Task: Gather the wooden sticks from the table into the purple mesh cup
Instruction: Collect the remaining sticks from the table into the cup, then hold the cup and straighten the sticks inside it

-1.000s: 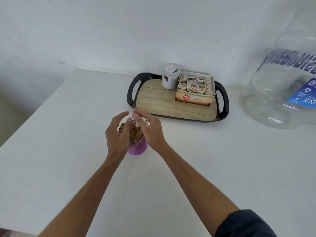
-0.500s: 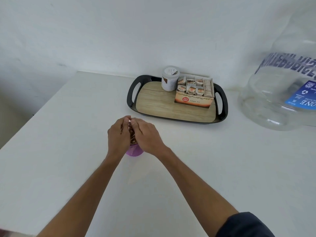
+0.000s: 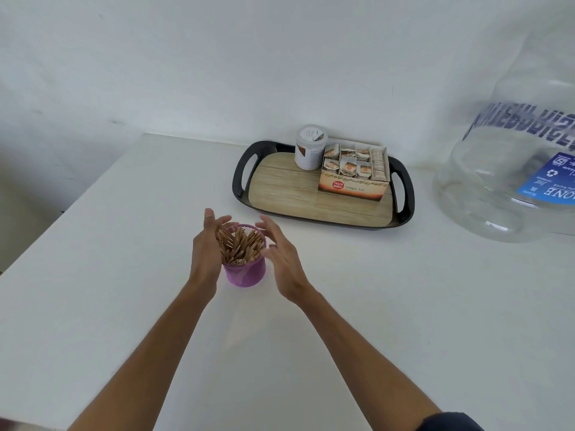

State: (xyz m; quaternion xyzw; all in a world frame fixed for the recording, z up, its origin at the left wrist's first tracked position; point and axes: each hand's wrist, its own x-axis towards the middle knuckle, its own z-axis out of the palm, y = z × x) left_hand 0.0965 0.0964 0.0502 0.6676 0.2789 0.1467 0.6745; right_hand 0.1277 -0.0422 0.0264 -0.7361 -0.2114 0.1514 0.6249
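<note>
The purple mesh cup (image 3: 245,273) stands upright on the white table (image 3: 124,275), packed with several wooden sticks (image 3: 241,248) that poke up past its rim. My left hand (image 3: 207,248) is just left of the cup, fingers spread, its palm beside the sticks. My right hand (image 3: 281,258) hovers a little to the right of the cup, fingers apart and holding nothing. No loose sticks show on the table around the cup.
A black tray with a wood-look floor (image 3: 311,197) sits behind the cup, carrying a white jar (image 3: 309,149) and an open box of tea bags (image 3: 354,174). A large clear water bottle (image 3: 513,169) fills the right side. The table's left edge drops off at the left.
Both hands were pressed together over the sticks in the cup. They have now opened and pulled apart to either side, letting go of the sticks.
</note>
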